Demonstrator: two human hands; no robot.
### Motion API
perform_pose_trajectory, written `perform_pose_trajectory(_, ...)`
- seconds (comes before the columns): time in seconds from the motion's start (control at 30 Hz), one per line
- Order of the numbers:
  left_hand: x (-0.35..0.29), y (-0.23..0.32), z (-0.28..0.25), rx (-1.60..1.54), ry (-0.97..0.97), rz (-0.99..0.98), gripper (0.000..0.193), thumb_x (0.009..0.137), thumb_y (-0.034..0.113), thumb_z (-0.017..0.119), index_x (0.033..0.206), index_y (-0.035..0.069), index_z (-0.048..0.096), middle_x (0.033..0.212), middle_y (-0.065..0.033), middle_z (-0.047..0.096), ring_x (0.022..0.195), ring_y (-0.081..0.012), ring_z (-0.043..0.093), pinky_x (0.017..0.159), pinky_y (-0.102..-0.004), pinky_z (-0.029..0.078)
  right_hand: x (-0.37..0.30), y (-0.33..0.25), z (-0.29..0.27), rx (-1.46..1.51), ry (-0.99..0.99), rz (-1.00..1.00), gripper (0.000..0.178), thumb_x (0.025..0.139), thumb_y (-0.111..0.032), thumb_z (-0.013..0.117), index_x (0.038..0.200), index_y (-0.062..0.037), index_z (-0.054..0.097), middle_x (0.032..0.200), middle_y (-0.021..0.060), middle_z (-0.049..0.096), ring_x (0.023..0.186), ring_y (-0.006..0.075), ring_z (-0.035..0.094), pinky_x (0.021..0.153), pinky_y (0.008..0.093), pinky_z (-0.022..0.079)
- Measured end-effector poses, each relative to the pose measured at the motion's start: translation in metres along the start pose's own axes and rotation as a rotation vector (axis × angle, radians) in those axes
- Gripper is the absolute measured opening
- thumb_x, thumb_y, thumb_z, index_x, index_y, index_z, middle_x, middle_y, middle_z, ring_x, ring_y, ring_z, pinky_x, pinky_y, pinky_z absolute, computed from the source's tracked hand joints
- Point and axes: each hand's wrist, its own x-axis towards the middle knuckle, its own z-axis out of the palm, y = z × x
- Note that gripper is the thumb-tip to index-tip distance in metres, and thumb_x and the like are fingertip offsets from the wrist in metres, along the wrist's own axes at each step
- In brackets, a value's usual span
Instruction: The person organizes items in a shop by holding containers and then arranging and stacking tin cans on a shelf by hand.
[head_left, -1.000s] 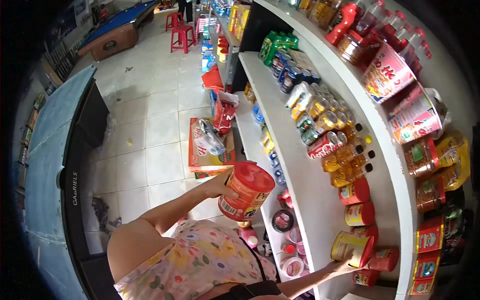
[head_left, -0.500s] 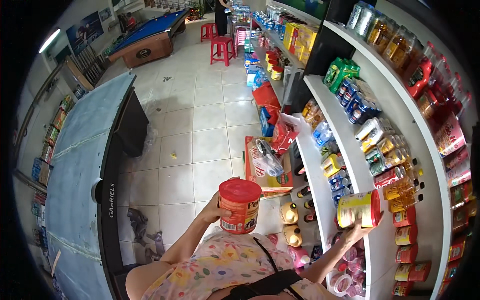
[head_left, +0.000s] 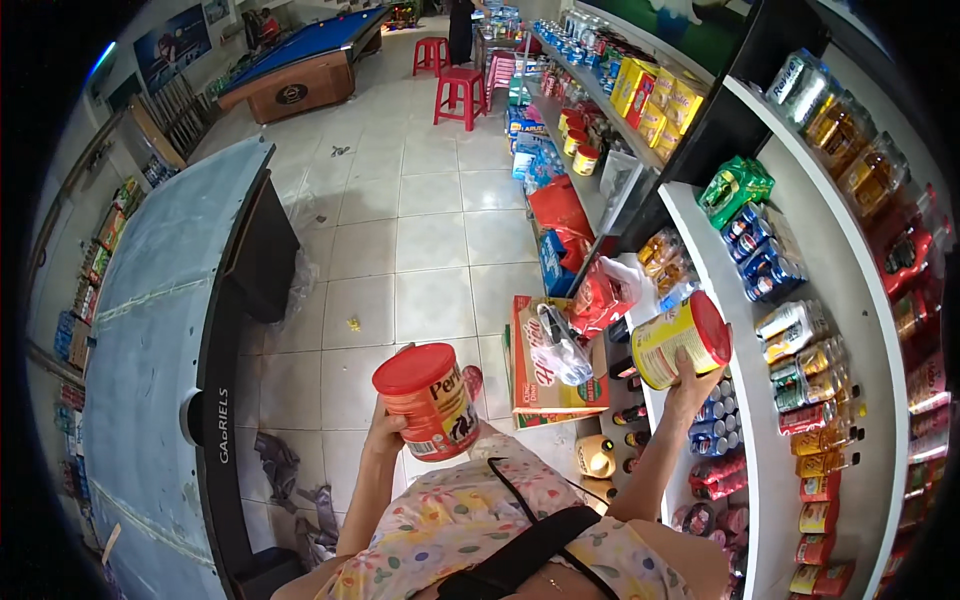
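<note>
Canister (head_left: 420, 408) in side grasp of left hand (head_left: 384, 430), yellow tin (head_left: 662, 345) in underside grasp of right hand (head_left: 694, 378)

The head camera, left unit of a head-worn fisheye pair, looks down and forward from above the wearer's torso, covered by a floral garment (head_left: 430, 510). The left hand (head_left: 385, 430) and right hand (head_left: 692, 380) lie at close range. The floor (head_left: 430, 240) recedes ahead toward a distant blue-topped pool table (head_left: 310, 45); straight edges curve near the rim.
</note>
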Motion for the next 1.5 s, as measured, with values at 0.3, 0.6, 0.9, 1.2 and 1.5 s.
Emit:
perform_pose_trajectory(0.3,0.15,0.057,-0.107,0.027,0.072,0.032,0.099,0.063,0.033,0.081,0.141,0.003,0.029,0.135,-0.0114,0.047,0.12,-0.0231,0.05,0.099,-0.0391,0.045,0.096,0.086,0.158,0.09,-0.063,-0.045,0.087,0.065,0.0,0.075,0.141,-0.0049,0.033,0.126,0.0102,0.052,0.11,0.0218,0.053,0.096,0.0339,0.041)
perform_pose_trajectory(0.6,0.293,0.08,-0.145,0.023,0.183,0.098,0.084,0.068,0.034,0.079,0.135,0.004,0.038,0.129,-0.0143,0.052,0.115,-0.0288,0.054,0.097,-0.044,0.046,0.179,0.191,0.253,0.002,-0.022,0.071,0.079,0.067,0.002,0.076,0.136,-0.0039,0.037,0.122,0.0114,0.055,0.104,0.0214,0.056,0.092,0.0334,0.045)
perform_pose_trajectory(0.9,0.485,0.085,-0.229,-0.068,0.151,-0.026,0.085,0.068,0.034,0.081,0.135,0.004,0.038,0.126,-0.0106,0.054,0.112,-0.0227,0.056,0.093,-0.0379,0.049,0.269,0.276,0.343,0.079,0.103,0.157,0.074,0.069,0.0,0.077,0.133,-0.0012,0.039,0.117,0.0119,0.057,0.102,0.0211,0.057,0.091,0.0338,0.045)
perform_pose_trajectory(1.2,0.73,0.133,-0.247,-0.005,-0.107,-0.081,0.089,0.069,0.04,0.079,0.138,0.004,0.036,0.133,-0.0109,0.05,0.118,-0.0238,0.052,0.098,-0.0404,0.045,0.358,0.332,0.449,0.069,0.139,0.002,0.087,0.064,-0.01,0.082,0.136,0.0008,0.034,0.122,0.0147,0.054,0.107,0.0233,0.055,0.094,0.036,0.043)
perform_pose_trajectory(1.5,0.924,0.082,-0.22,-0.177,0.053,-0.401,0.085,0.086,0.07,0.037,0.138,0.003,0.037,0.135,-0.0183,0.047,0.12,-0.033,0.05,0.099,-0.0502,0.043,0.415,0.453,0.513,-0.023,0.127,0.27,0.098,0.059,-0.014,0.087,0.138,0.0014,0.031,0.126,0.0144,0.051,0.112,0.0225,0.052,0.098,0.036,0.04)
